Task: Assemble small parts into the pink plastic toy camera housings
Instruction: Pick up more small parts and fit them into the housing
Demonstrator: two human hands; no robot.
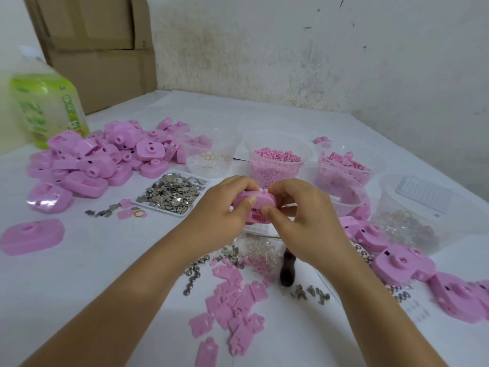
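Note:
Above the middle of the table both hands hold one pink camera housing (258, 203). My left hand (225, 207) grips its left end, thumb on the front face. My right hand (304, 215) grips the right end, thumb pressing near the lower middle. Its inside is hidden by my fingers. A heap of pink housings (105, 154) lies at the left, and more housings (402, 263) lie at the right. Flat pink plates (235, 305) are scattered in front of me. A white tray of small metal parts (172, 193) sits just left of my hands.
Clear tubs stand behind my hands: one with rings (211, 154), one with pink pellets (276, 160), others with pink pieces (346, 162) and clear bits (407, 223). A dark-handled tool (287, 268) lies under my right wrist. A green bottle (47, 107) and cardboard boxes (98, 49) stand far left.

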